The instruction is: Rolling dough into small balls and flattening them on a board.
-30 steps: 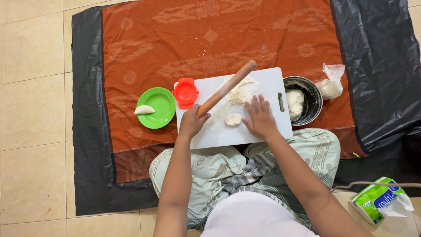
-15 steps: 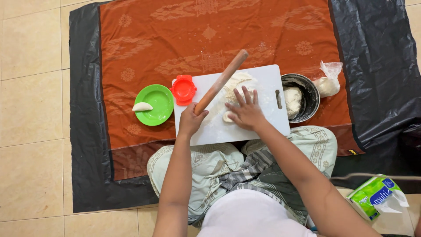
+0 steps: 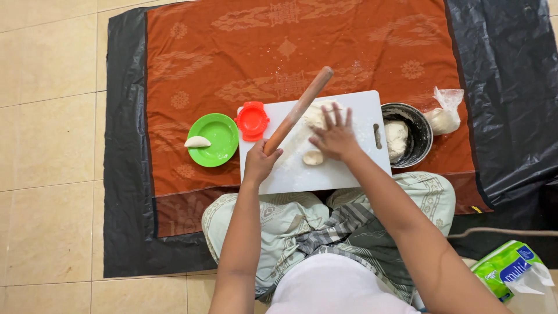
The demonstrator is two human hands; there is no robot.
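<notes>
My left hand [image 3: 259,163] grips the near end of a wooden rolling pin [image 3: 299,109], which slants up and away over a white cutting board [image 3: 360,168]. My right hand [image 3: 335,136] lies flat, fingers spread, on a flattened piece of white dough [image 3: 314,113] on the board. A small dough ball [image 3: 313,157] sits just left of that hand's heel.
A red dumpling press [image 3: 252,120] lies at the board's left edge, beside a green plate [image 3: 219,135] holding one folded dumpling [image 3: 197,142]. A dark metal bowl [image 3: 420,125] with dough and a plastic bag of flour [image 3: 443,117] stand right. A tissue pack [image 3: 507,268] lies lower right.
My right hand moved away from me, off the small dough ball and onto the flattened dough. The rolling pin's far end swung a little farther up the board.
</notes>
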